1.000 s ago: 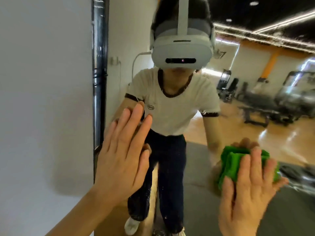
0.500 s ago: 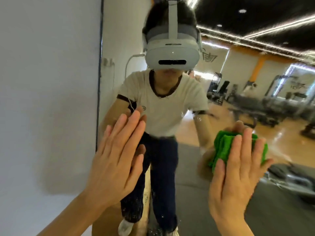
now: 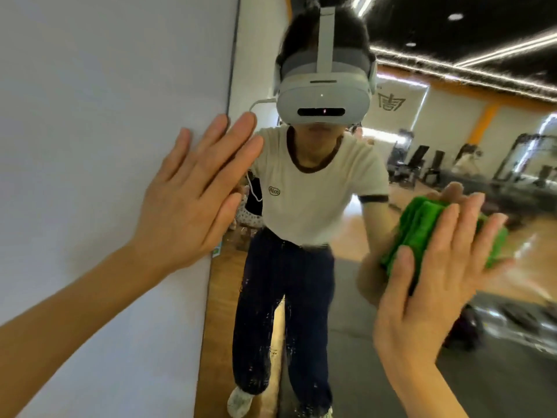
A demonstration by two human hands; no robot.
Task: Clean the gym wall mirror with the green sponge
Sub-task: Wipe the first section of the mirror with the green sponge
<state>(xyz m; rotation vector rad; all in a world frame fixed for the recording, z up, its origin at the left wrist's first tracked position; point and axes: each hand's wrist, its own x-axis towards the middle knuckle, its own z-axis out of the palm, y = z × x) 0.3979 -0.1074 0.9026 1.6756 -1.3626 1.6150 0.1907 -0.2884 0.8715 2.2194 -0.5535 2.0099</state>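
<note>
The green sponge (image 3: 434, 233) sits flat against the gym wall mirror (image 3: 376, 342), to the right of the mirror's left edge and about level with the reflected person's waist. The right hand (image 3: 428, 285) presses it to the glass with straight, spread fingers laid over its back, not curled round it. The left hand (image 3: 193, 200) lies flat with its fingers straight across the mirror's left edge, its palm on the white wall (image 3: 90, 146) beside the glass; it holds nothing. The sponge looks soft, ribbed and light, so it should squash and fold under the palm; pressing on its broad back suits wiping, while a pinch at its thicker sides would suit lifting it away. The glass is stiff, smooth and probably slippery when wet, and whitish specks show on it low down. A small logo on the reflected shirt and a dark emblem on the far wall appear mirrored, and neither can be read.
</note>
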